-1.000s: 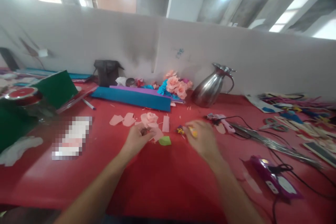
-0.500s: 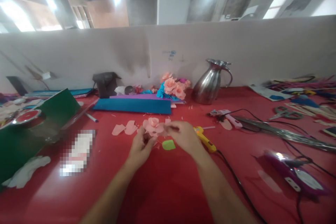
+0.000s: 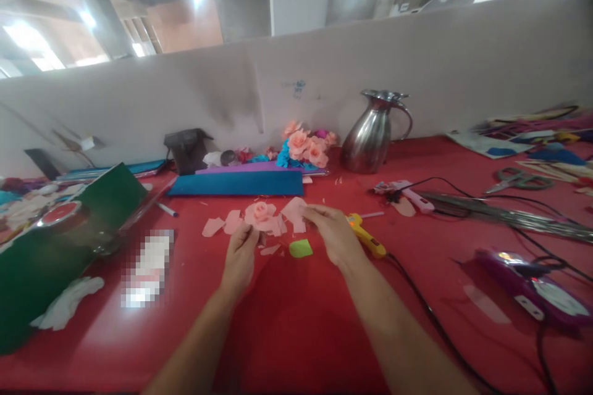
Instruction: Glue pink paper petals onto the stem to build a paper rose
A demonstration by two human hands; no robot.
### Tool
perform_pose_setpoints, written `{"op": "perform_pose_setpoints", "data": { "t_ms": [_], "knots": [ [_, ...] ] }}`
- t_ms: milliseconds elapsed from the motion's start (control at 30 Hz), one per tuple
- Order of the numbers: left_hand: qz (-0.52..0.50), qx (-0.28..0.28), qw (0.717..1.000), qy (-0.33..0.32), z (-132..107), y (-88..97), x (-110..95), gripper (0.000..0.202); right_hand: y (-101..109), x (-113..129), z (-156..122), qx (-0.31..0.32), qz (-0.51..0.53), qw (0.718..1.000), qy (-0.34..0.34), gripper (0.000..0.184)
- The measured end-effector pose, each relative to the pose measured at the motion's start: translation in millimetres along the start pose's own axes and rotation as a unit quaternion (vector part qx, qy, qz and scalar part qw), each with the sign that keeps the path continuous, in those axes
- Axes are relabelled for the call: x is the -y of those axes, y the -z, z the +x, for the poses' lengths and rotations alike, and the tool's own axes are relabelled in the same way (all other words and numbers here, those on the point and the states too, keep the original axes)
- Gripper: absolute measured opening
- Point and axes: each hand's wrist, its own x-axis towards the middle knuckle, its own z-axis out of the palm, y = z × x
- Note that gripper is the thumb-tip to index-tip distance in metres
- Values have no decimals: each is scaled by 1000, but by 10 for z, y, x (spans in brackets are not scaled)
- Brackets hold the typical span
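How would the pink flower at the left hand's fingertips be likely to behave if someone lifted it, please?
The pink flower would probably feel light, since it looks thin and papery. It is likely floppy and easily creased around the outside, where it spreads out broadly. The curled centre may hold its shape better, being more tightly layered.

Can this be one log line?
Left hand: holds layered pink paper rose; right hand: pinches broad pink paper petal; yellow glue gun: on red table

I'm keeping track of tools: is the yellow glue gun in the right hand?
No, the yellow glue gun lies on the red table beside the right hand, which pinches a pink petal.
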Motion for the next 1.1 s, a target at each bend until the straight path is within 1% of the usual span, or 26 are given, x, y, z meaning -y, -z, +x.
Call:
{"op": "perform_pose_setpoints", "data": {
  "t_ms": [167, 333, 467, 633, 833, 1000, 1100],
  "knots": [
    [-8, -10, 1000, -9, 15, 12, 3, 22, -42, -16, -33, 17, 37, 999, -14, 23],
    [-33, 10, 999, -2, 8, 18, 6, 22, -66, -2, -61, 22, 63, 997, -31, 24],
    [-18, -8, 1000, -16, 7, 41, 30, 23, -76, 8, -64, 26, 82, 996, -39, 23],
    [-9, -16, 999, -31, 0, 62, 56, 23, -84, 0, -75, 35, 85, 995, -46, 22],
    [0, -33, 999, -30, -22, 48, 51, 22, -94, -1, -99, 50, 69, 996, -36, 22],
    [21, -3, 999, -42, -49, 7, -25, 15, -100, -10, -105, 49, 69, 996, -29, 24],
    [40, 5, 998, -50, -49, -6, -66, 12, -100, -17, -107, 54, 82, 995, -29, 25]
  ]
}}
